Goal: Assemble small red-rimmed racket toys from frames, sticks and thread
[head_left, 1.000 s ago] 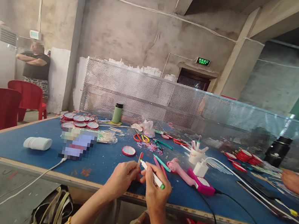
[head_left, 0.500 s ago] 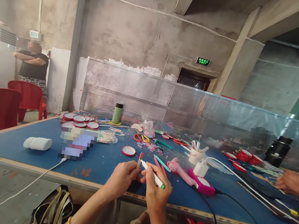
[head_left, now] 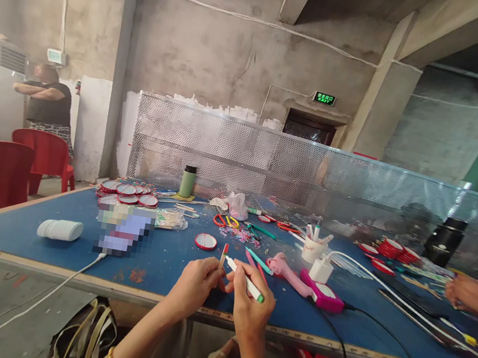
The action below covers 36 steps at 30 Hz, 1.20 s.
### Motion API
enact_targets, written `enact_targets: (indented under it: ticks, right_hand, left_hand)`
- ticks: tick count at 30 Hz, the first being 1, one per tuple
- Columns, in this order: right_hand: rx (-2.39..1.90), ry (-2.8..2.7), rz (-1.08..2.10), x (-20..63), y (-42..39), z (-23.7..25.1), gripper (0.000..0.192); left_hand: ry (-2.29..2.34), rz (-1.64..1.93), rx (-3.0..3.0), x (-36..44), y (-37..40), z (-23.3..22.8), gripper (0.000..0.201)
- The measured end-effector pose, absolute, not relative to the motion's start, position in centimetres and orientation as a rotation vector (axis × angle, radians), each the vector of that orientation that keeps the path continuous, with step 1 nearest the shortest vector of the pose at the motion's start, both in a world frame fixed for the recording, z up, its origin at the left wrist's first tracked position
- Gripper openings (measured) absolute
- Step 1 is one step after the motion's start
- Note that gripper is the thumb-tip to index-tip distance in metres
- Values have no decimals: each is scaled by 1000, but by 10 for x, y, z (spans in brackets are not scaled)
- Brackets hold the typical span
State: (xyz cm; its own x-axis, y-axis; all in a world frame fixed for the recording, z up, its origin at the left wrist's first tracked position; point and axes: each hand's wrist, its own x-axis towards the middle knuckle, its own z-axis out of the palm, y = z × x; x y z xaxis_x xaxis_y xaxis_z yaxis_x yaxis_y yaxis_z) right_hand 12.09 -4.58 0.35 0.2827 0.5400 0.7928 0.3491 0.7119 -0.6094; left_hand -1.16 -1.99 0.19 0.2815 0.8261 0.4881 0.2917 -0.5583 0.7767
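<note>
Wooden and thin, the stick (head_left: 223, 256) stands nearly upright over the near edge of the blue table (head_left: 20, 228), its tip red, pinched at its lower end by the fingers of the left hand (head_left: 196, 285). The right hand (head_left: 247, 306) has its fingers closed round a white pen (head_left: 245, 279) with a green cap, whose tip touches the stick. Both hands hang in the air with no rest, so the stick could likely twist in the pinch and the mark smear onto a finger. At one o'clock lie a pink tool (head_left: 291, 273) and a white plug (head_left: 321, 269); a careless elbow might snag their cable (head_left: 383, 331). A round mirror (head_left: 205, 240) lies at twelve o'clock.
</note>
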Motion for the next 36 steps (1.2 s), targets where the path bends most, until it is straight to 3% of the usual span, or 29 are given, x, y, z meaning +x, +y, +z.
enact_targets:
  ticks: [36]
  right_hand:
    - [-834,-1307,151,122,-46,3,23]
  left_hand:
    - [962,1262,1984,-11,-18,1,28]
